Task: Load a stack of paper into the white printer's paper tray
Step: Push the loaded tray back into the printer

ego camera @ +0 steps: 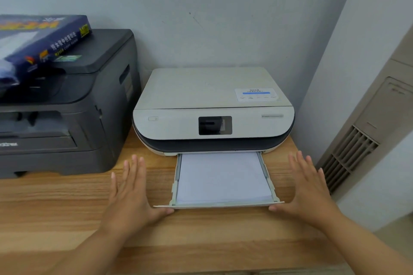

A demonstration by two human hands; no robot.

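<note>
The white printer [212, 105] stands on a wooden table against the wall. Its paper tray [176, 176] is pulled out toward me, and a stack of white paper [221, 176] lies flat inside it. My left hand [131, 187] is flat with fingers spread, just left of the tray, its thumb touching the tray's front left corner. My right hand [308, 187] mirrors it on the right, thumb at the front right corner. Neither hand holds anything.
A black printer [67, 105] stands at the left, close beside the white one. A dark blue ream of paper [42, 38], torn open at one end, lies on top of it. The wooden table [67, 203] extends toward me. A beige unit with vents [362, 140] stands at the right.
</note>
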